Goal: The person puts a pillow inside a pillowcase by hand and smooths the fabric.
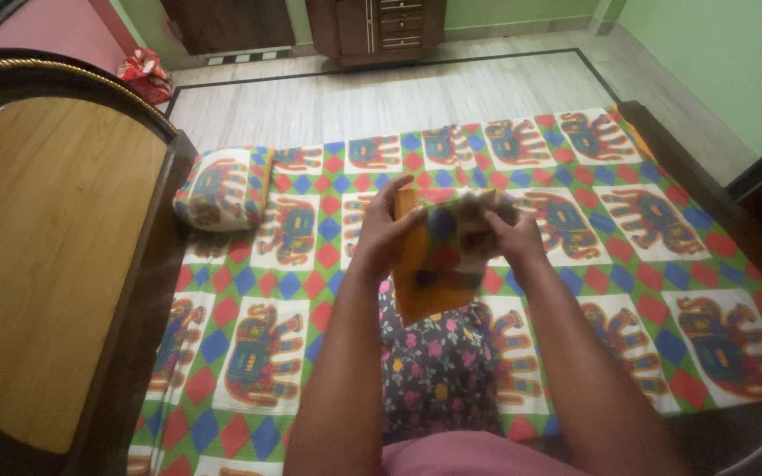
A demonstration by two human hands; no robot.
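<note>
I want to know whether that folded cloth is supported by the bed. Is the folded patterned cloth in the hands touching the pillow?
Apart. The head view shows the folded cloth held up in both hands, with a stretch of bedsheet between it and the pillow.

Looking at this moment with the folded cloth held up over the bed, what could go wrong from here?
1. Both hands, left hand and right hand, grip only the top of the folded cloth; its lower part hangs free and may unfold.
2. If dropped, it could blend into the matching bedsheet.
</note>
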